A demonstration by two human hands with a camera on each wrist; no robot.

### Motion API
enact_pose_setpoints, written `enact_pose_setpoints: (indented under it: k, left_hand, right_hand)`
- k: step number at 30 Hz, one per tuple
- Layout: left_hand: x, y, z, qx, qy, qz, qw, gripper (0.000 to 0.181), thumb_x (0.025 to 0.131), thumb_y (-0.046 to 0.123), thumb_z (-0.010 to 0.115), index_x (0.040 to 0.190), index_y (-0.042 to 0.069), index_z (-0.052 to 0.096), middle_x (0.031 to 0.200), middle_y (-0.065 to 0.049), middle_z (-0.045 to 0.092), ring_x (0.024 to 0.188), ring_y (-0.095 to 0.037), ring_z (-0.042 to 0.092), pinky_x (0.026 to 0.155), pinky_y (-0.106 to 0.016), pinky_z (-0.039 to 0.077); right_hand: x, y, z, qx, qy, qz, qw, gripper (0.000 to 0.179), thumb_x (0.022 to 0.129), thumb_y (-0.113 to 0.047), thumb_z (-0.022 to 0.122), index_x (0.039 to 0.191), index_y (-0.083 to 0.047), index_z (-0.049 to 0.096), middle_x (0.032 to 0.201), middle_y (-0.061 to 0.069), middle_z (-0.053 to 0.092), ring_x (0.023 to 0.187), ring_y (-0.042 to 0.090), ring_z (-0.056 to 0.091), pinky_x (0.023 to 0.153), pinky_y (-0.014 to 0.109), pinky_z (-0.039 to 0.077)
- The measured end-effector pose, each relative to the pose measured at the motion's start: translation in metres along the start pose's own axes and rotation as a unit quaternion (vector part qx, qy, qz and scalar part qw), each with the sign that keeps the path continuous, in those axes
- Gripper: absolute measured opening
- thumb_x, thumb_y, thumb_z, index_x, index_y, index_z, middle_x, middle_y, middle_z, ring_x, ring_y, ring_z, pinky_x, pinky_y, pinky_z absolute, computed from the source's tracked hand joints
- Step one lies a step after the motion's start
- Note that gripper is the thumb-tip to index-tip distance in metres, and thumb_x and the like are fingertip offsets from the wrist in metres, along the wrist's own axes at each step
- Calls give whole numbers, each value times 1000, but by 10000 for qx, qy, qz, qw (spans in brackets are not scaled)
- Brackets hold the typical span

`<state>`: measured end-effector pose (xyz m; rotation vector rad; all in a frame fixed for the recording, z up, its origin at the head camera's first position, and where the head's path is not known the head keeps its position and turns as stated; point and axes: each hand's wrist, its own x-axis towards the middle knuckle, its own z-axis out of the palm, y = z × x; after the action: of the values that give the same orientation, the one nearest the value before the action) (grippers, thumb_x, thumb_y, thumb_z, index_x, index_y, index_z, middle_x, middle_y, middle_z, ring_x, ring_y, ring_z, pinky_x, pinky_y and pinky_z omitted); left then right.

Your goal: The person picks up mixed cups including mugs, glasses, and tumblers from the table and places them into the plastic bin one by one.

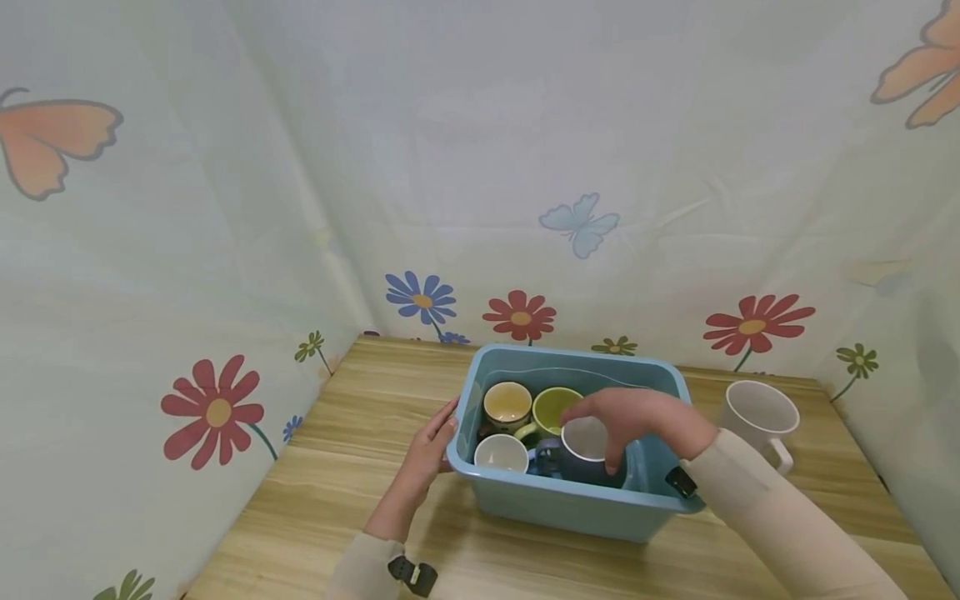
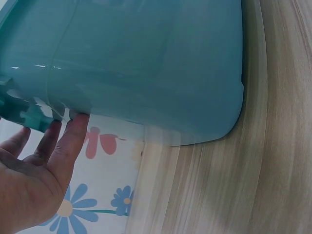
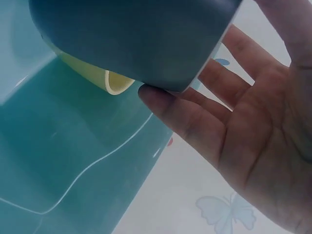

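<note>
While your left grip [image 1: 422, 458], fingers mostly straight, rests against the left end of the blue tub [image 1: 555, 504], its fingertips meet the outside just under the rim in the left wrist view. Your right grip [image 1: 633, 417] reaches in over the tub and holds the dark mug [image 1: 588, 473], thumb down its outer side and fingers at its lip. You have that mug inside the tub, toward the front wall, its handle pointing left at the white-lined cup [image 1: 501, 454]. Behind these you see the green mug [image 1: 557, 407] and, left of it, the yellow-lined cup [image 1: 507, 404]. To the tub's right, a pale mug [image 1: 759, 417] stands upright on the desk [image 1: 360, 417]. Past the desk hangs a backdrop [image 1: 525, 125] printed with flowers and butterflies.
</note>
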<state>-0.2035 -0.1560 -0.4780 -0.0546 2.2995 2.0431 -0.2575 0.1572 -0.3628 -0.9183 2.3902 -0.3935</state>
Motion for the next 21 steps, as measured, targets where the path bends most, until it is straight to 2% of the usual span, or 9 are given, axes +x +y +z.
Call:
enact_pose_setpoints:
  k: [9,16,21]
  left_hand:
    - [1,-3,0,36,-13,-58,10000,50,109,25,42,158,13,41,159,-24,43,123,-36,62,81,-45,64]
    - [1,-3,-1,-19,24,-38,10000,50,109,25,43,157,12,41,158,-23,46,122,-34,63,78,-41,65]
    - [-1,-2,-1,-73,-55,15,10000,52,109,26,44,158,10,39,159,-23,44,124,-35,62,79,-43,64]
  right_hand:
    - [4,0,5,45,-79,19,10000,81,69,-12,94,143,-17,61,142,4,63,124,28,56,103,57,54]
    - [8,1,6,14,-88,53,9999,81,68,-11,95,142,-19,61,140,2,64,122,27,56,104,58,53]
    - [11,0,9,-33,-168,46,9998,80,69,-10,94,142,-18,61,140,4,64,123,28,56,105,58,52]
